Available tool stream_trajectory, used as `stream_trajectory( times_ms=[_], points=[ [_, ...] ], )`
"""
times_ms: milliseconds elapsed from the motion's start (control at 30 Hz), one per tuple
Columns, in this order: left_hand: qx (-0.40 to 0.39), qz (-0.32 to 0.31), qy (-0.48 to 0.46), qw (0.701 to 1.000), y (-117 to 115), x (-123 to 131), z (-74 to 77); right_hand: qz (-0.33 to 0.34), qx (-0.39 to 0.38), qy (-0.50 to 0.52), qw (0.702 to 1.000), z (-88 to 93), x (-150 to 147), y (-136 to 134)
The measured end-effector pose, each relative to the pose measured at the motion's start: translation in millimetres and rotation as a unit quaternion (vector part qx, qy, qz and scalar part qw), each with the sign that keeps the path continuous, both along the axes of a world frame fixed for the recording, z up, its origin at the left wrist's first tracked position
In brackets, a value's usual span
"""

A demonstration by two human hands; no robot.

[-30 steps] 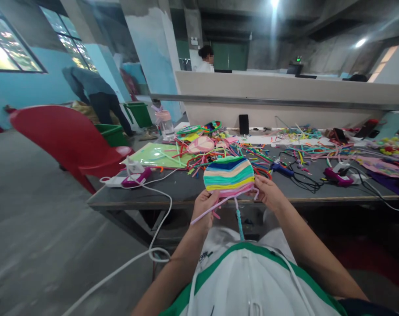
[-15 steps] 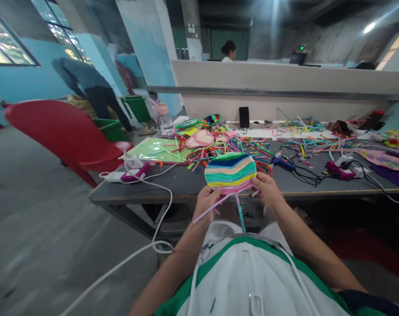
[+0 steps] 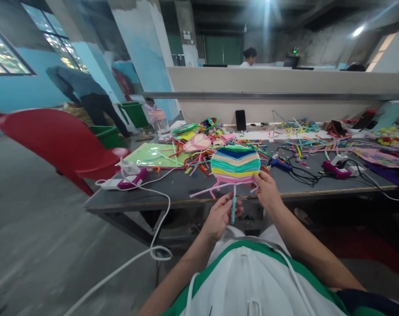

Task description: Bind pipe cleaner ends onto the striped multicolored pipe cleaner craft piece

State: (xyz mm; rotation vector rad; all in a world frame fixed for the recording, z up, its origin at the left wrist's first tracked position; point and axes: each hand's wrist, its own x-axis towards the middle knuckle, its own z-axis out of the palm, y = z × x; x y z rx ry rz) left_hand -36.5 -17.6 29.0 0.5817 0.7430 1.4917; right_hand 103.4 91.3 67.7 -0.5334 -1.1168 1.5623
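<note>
Now your left grip (image 3: 221, 213) is off the lower edge of the striped disc (image 3: 235, 165) and down at the turquoise stem (image 3: 233, 210) below it, fingers curled behind and thumb against the side, seemingly in a light pinch. Your right grip (image 3: 267, 189) keeps pinching the disc at its lower right edge, so that edge and the stem now share the support. You have the disc raised in front of the near edge of the surface (image 3: 179, 191), above your left grip and beside your right.

Soft, fuzzy-looking strands lie side by side across the disc in blue, peach, teal, yellow and pink bands, with a rounded outline. A thin lilac strand (image 3: 204, 192) juts straight out, up and left of your left grip; a bent pink piece (image 3: 214, 190) hangs nearby. Beneath the disc, the stem looks knobbly, as if tightly wound. Beyond your right grip lies a smooth blue glue gun (image 3: 281, 164).
</note>
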Motion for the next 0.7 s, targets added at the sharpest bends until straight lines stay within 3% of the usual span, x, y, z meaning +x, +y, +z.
stream_trajectory(
  times_ms=[233,533,700],
  points=[
    [0.020,0.073,0.102,0.992,8,12,3.7,0.044,0.009,0.025,0.999,7.4,3,-1],
    [0.017,0.030,0.095,0.995,6,9,-0.1,0.098,-0.044,0.052,0.993,5.8,6,4],
    [0.050,0.078,0.153,0.984,6,8,-1.0,0.115,-0.061,0.023,0.991,6.3,14,10]
  ],
)
